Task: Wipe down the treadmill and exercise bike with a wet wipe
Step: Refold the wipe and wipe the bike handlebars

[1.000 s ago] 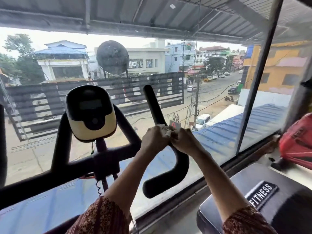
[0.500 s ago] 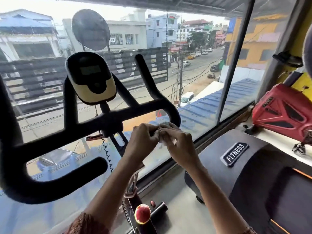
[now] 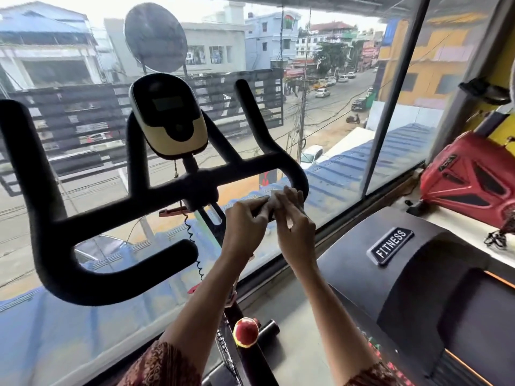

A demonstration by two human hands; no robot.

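Two bare hands meet just right of the frame's centre, at the inward-curling tip of the right side of the handlebar (image 3: 259,165) on the exercise bike (image 3: 200,188). The left hand (image 3: 245,229) has its grip clamped round that black tip, thumb on top and fingers curled beneath. The right hand (image 3: 296,232) has its grip together on the wet wipe (image 3: 278,197), a pale scrap held against the bar right where the two hands touch. Blur there keeps me from telling whether the left fingers also catch a corner of it. Both forearms rise from the bottom edge, each ending in a dark red patterned sleeve (image 3: 164,366).

Above and left of the hands sits the bike's console (image 3: 170,118), black on top and cream below, tilted on its stem at the middle of the handlebar. A coiled cable (image 3: 192,238) hangs beneath the stem. Lower down, between the forearms, a round red knob (image 3: 245,332) stands on the bike's frame.

At the lower right is the treadmill (image 3: 418,288), its dark hood bearing a badge that reads FITNESS (image 3: 390,246). Beyond it, at the right edge, a red moulded casing (image 3: 471,185) rests on the window ledge. Large panes of glass (image 3: 334,121) fill the background, showing a street with parked cars, buildings and a blue roof just beneath.
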